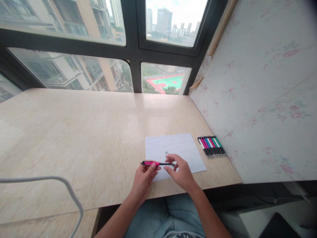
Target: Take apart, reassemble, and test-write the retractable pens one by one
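A pink and black pen [153,163] lies level between my two hands, just above the near edge of a white sheet of paper [173,150]. My left hand [145,177] pinches the pink end. My right hand [179,172] grips the black tip end with its fingertips. A small silvery part [166,153] rests on the paper just beyond my right fingers; what it is I cannot tell.
Several coloured pens [211,145] lie side by side to the right of the paper, near the flowered wall [260,99]. The beige marble desk [74,138] runs up to a window. A white cable [56,185] curves at the near left.
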`<state>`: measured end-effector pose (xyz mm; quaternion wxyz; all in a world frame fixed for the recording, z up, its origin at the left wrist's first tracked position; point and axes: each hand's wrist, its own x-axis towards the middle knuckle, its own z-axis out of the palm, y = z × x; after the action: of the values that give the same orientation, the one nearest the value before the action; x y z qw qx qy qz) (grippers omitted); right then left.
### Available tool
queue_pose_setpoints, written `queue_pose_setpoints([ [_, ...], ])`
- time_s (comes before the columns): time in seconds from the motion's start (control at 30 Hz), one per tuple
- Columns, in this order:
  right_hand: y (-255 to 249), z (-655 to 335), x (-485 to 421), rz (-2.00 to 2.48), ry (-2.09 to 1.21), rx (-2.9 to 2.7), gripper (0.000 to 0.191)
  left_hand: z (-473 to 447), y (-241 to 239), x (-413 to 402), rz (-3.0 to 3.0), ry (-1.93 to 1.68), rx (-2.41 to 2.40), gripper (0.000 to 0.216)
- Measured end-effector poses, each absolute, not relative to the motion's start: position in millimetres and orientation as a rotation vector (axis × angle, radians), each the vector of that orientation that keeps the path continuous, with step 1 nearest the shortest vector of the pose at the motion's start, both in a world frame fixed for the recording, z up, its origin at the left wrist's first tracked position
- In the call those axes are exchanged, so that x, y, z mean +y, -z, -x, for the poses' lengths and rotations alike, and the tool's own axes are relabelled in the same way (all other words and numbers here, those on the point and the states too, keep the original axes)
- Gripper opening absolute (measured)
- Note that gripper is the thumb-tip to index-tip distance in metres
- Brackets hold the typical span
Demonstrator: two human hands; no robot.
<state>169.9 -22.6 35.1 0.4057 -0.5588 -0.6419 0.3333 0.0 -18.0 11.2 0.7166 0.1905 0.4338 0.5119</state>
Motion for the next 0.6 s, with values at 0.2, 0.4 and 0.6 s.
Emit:
queue_pose_setpoints([
  [0.2,-36.7,-170.4,-21.2,1.443,-0.844,-1.677,0.022,0.3,-9.1,-17.1,-0.404,-1.140,0.958,0.027],
  [0.4,-39.1,-171.1,-21.1,1.342,-0.795,-1.662,0.010,1.2,-6.3,-16.9,-0.385,-1.154,0.918,0.024],
  [0.6,-45.6,-178.4,-22.8,1.384,-0.716,-1.676,0.013,1.3,-7.9,-16.0,-0.295,-1.156,0.879,0.025],
])
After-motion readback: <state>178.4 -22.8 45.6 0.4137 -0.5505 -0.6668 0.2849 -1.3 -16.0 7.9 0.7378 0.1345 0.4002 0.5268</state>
